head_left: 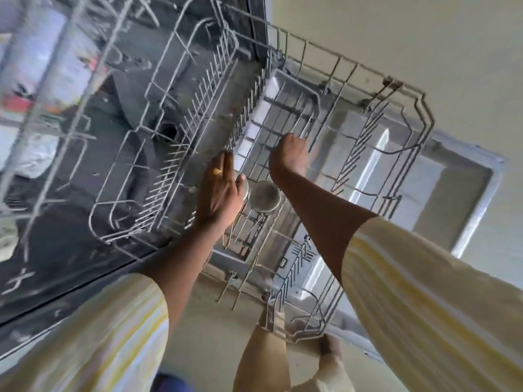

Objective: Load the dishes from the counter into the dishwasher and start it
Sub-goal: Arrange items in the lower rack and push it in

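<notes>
Grips light, rigid, slippery steel cup at its rim, left hand fingers curled round it, inside lower rack; cannot tell right hand fingers.

— What do you have around the edges?
— I see a pale cream floor along the right and bottom of my view. Far left, everything is smeared: a tall white shape, upright, with a red patch just below it.
— Anything else over there?
— A crumpled whitish lump lower down; I can't tell what it is. At the bottom edge, a scrap of blue fabric.
</notes>
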The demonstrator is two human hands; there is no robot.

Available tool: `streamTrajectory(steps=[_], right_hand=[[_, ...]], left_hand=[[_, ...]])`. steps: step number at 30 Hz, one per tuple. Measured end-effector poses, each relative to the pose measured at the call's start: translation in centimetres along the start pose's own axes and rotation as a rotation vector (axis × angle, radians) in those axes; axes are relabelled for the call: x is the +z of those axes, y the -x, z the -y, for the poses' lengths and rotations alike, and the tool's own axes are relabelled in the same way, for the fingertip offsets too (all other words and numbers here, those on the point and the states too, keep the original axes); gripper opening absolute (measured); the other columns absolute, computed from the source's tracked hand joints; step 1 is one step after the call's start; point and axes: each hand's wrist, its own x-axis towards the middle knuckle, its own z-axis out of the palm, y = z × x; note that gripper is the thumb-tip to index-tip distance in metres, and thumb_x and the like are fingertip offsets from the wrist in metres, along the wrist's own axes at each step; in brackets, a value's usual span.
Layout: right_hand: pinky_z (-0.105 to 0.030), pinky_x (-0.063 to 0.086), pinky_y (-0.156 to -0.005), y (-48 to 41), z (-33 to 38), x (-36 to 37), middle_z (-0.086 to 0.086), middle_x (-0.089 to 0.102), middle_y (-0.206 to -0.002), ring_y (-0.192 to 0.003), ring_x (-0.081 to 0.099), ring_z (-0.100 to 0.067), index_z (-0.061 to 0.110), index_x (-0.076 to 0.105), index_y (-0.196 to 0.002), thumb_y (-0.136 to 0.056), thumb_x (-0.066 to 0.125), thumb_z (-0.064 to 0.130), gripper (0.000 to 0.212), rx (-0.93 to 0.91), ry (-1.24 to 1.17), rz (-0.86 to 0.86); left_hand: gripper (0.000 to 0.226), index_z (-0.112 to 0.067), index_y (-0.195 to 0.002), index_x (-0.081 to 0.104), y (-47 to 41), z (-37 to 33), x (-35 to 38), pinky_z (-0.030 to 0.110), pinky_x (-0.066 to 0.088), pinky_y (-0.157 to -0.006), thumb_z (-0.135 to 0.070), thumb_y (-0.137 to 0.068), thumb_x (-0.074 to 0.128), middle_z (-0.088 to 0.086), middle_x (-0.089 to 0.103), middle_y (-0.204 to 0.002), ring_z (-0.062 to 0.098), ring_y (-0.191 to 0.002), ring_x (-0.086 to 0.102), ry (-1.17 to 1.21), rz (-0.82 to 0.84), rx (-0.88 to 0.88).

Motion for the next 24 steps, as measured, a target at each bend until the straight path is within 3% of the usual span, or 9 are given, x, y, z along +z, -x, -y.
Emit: streamTrajectory(steps=[2,5,8,9,11,15,20,24], right_hand=[[-0.026,0.04,-0.077,-0.6,0.0,0.8,-0.014,0.061,-0.102,-0.09,0.053,-0.023,-0.003,0.057,-0.113,-0.097,0.031,0.003,0.031,0.082,-0.113,-0.004],[-0.021,0.042,-0.074,-0.7,0.5,1.3,-0.005,0.056,-0.091,-0.073,0.049,-0.012,-0.001,0.057,-0.112,-0.096,0.031,-0.001,0.03,0.196,-0.283,-0.008],[-0.023,0.039,-0.068,-1.2,0.8,1.9,0.003,0.042,-0.071,-0.07,0.046,-0.013,0.01,0.051,-0.079,-0.1,0.028,0.015,0.032,0.256,-0.434,-0.029],[-0.025,0.038,-0.067,-1.0,0.9,2.1,0.0,0.043,-0.071,-0.072,0.047,-0.016,0.011,0.047,-0.075,-0.1,0.027,0.018,0.033,0.255,-0.463,-0.05],[-0.025,0.037,-0.062,-0.8,1.0,2.6,-0.005,0.049,-0.077,-0.07,0.05,-0.017,0.005,0.053,-0.086,-0.1,0.026,0.021,0.034,0.231,-0.493,-0.038],[-0.02,0.031,-0.049,-0.8,1.0,3.2,-0.002,0.045,-0.07,-0.06,0.043,-0.01,0.006,0.051,-0.089,-0.099,0.024,0.022,0.033,0.251,-0.522,0.001],[-0.03,0.048,-0.071,-1.5,1.5,2.9,-0.016,0.062,-0.1,-0.081,0.056,-0.022,-0.005,0.059,-0.105,-0.097,0.028,0.008,0.034,0.281,-0.52,0.032],[-0.028,0.044,-0.068,-2.2,1.6,2.4,-0.013,0.06,-0.093,-0.077,0.053,-0.02,-0.003,0.061,-0.1,-0.097,0.027,0.006,0.036,0.233,-0.475,0.044]], left_hand=[[0.06,-0.002,-0.147,0.017,-0.7,0.1,0.4,0.044,0.032,-0.111,-0.031,-0.098,0.036,0.02,0.022,-0.152,0.034,-0.136,0.03,0.015,0.016,0.026],[0.06,-0.001,-0.147,0.016,-1.2,0.3,0.7,0.042,0.023,-0.116,-0.032,-0.098,0.033,0.02,0.02,-0.153,0.032,-0.14,0.023,-0.004,0.046,0.048],[0.061,-0.001,-0.147,0.013,-1.5,0.3,0.8,0.037,0.018,-0.117,-0.03,-0.099,0.036,0.019,0.017,-0.154,0.031,-0.142,0.019,-0.025,0.047,0.051],[0.061,-0.001,-0.147,0.012,-1.7,0.3,0.8,0.036,0.018,-0.117,-0.03,-0.099,0.036,0.018,0.016,-0.154,0.03,-0.142,0.019,-0.027,0.039,0.052],[0.061,-0.001,-0.147,0.012,-1.9,0.3,0.8,0.036,0.018,-0.117,-0.03,-0.099,0.035,0.018,0.017,-0.154,0.03,-0.141,0.02,-0.03,0.038,0.055],[0.06,0.002,-0.146,0.016,-2.2,0.1,0.8,0.039,0.021,-0.116,-0.027,-0.098,0.038,0.021,0.02,-0.152,0.032,-0.139,0.023,-0.002,0.045,0.052],[0.06,0.003,-0.146,0.017,-2.2,0.2,1.1,0.037,0.021,-0.116,-0.027,-0.098,0.038,0.021,0.02,-0.152,0.032,-0.139,0.024,-0.003,0.039,0.06],[0.061,0.001,-0.147,0.012,-2.1,0.3,1.5,0.036,0.017,-0.118,-0.028,-0.099,0.035,0.02,0.014,-0.154,0.031,-0.142,0.018,-0.008,0.049,0.053]])
